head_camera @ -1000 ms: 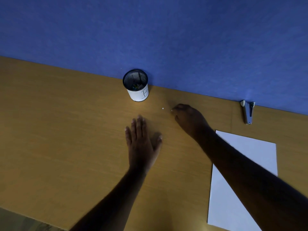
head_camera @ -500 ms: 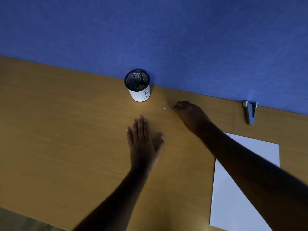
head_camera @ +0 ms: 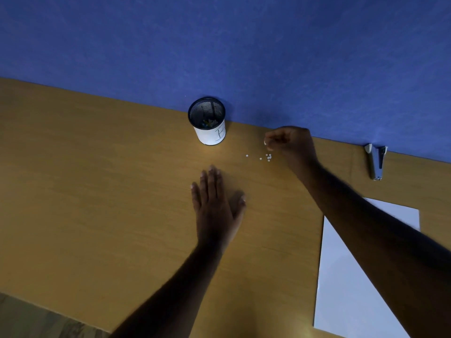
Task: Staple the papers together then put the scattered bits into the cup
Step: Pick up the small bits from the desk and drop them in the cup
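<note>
A black mesh cup (head_camera: 207,123) with a white paper band stands against the blue wall and holds some small coloured bits. Several tiny white bits (head_camera: 268,157) lie on the wooden desk to its right, with one stray bit (head_camera: 247,155) further left. Just above and right of that cluster is my right hand (head_camera: 290,145), raised off the desk with its fingers pinched; a white speck shows at the fingertips. My left hand (head_camera: 214,203) lies flat, palm down, below the cup and holds nothing. The white papers (head_camera: 353,276) lie at the lower right, partly under my right forearm.
A grey stapler (head_camera: 375,162) lies by the wall at the far right. The blue wall (head_camera: 219,45) borders the desk's far edge right behind the cup. The desk's near edge (head_camera: 48,311) runs across the lower left, with floor below it.
My right hand has lifted off the desk and drawn back to the right, pinched, uncovering a cluster of white bits that it had hidden. My left hand has stayed flat.
</note>
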The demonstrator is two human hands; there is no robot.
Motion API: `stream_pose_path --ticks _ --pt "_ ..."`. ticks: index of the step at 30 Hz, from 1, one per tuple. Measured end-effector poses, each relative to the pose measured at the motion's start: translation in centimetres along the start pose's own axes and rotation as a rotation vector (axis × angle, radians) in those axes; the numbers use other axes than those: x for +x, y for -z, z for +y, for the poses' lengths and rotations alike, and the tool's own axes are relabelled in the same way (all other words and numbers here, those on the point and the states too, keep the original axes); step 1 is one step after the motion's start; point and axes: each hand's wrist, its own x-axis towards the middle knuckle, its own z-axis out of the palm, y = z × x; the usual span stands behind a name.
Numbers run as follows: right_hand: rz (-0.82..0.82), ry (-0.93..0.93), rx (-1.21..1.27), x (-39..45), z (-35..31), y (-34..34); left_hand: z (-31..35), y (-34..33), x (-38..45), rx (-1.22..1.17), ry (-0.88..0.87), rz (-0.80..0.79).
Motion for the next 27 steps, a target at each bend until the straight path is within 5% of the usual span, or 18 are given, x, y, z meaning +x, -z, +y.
stream_pose_path --ticks 10,17,27 --pt "-0.115 0.105 0.205 3.4 -8.6 -5.0 0.1 0.0 0.0 -0.022 0.007 0.013" --pt "-0.279 0.392 -0.248 6.1 -10.9 -9.1 0.0 0.0 0.0 -0.009 -0.005 0.009" --pt "-0.276 0.559 -0.406 7.6 -10.5 -9.5 -0.1 -0.1 -0.1 -0.021 -0.005 0.017"
